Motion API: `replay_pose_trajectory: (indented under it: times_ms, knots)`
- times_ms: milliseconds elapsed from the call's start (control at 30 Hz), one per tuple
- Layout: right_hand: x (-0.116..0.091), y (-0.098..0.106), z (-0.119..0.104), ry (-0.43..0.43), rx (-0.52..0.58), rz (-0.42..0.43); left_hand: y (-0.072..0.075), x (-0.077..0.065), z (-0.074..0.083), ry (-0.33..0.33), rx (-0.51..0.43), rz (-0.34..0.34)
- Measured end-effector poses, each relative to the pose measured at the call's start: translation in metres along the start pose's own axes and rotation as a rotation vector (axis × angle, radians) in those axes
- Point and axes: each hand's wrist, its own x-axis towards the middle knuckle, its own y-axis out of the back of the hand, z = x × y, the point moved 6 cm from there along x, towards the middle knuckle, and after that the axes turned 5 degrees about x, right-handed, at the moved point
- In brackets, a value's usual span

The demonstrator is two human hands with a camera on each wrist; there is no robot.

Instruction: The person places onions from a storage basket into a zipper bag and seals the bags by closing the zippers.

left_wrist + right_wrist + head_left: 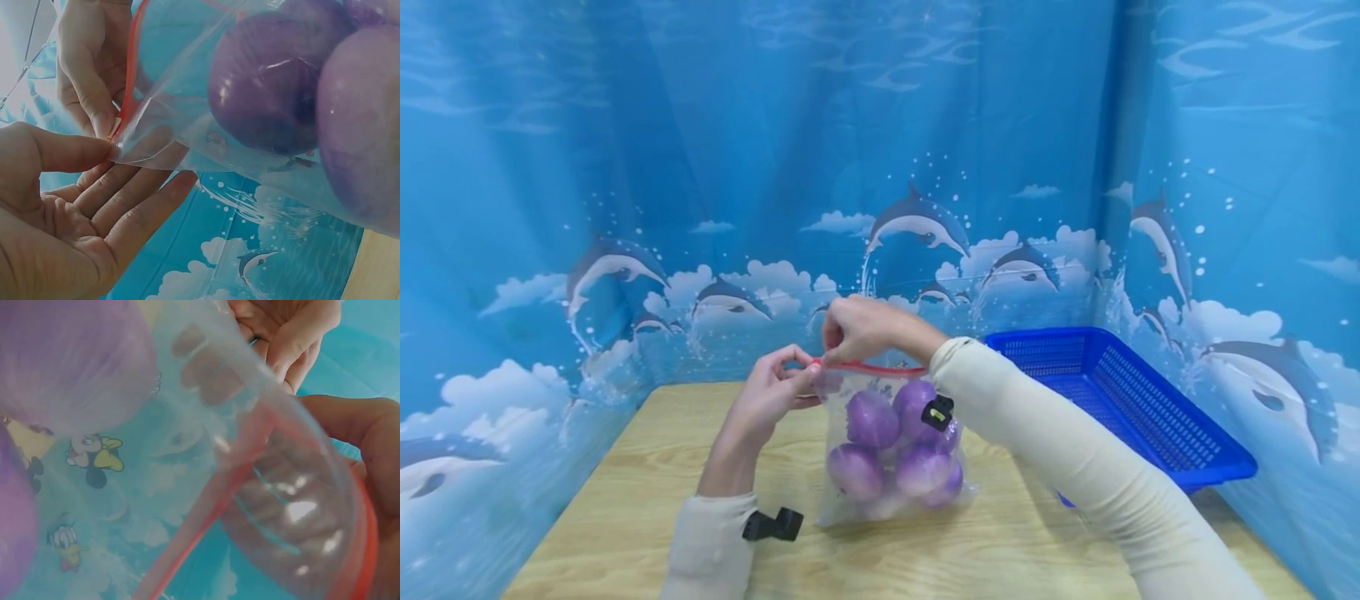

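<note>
A clear zip bag (838,433) full of several purple onions (874,419) stands on the table. Its red zip strip (880,369) runs along the top. My left hand (766,390) pinches the bag's upper left corner between thumb and forefinger, the other fingers loosely stretched in the left wrist view. Right beside it, my right hand (859,327) reaches across above the bag and pinches the small zip slider (114,129) at that same end of the strip. The right wrist view shows cartoon figures (94,456) printed on the plastic and the bag's mouth gaping near the right hand (381,437).
A blue perforated plastic basket (1150,400) sits at the table's right side, partly behind my right sleeve (1060,425). The wood-grain table (640,467) is bordered by a blue dolphin-print curtain (760,167). Black camera mounts (772,525) are on both wrists.
</note>
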Motion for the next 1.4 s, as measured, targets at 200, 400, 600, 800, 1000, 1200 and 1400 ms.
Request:
replay_pose_trajectory:
  times_ms: [200, 400, 600, 800, 1000, 1200, 1400]
  knots:
    - [-0.009, 0.002, 0.008, -0.034, -0.013, 0.016, 0.006, -0.003, -0.001, 0.001, 0.008, 0.058]
    - [-0.015, 0.000, 0.017, -0.044, -0.014, 0.028, 0.006, -0.001, -0.006, 0.049, 0.002, 0.068]
    - [-0.014, 0.001, 0.016, -0.025, -0.005, 0.024, 0.002, 0.004, -0.007, 0.065, -0.001, 0.066]
    - [-0.011, 0.000, 0.018, -0.018, -0.012, -0.009, -0.001, 0.005, -0.006, 0.026, 0.016, 0.068]
    - [-0.011, -0.003, 0.016, -0.008, -0.026, -0.041, 0.000, 0.001, -0.006, 0.002, 0.008, 0.051]
    - [-0.014, -0.003, 0.017, 0.006, -0.038, -0.099, -0.001, -0.002, -0.002, -0.033, -0.017, 0.047]
    - [-0.021, 0.000, 0.025, -0.006, -0.034, -0.119, 0.002, -0.002, -0.003, -0.020, -0.008, 0.093]
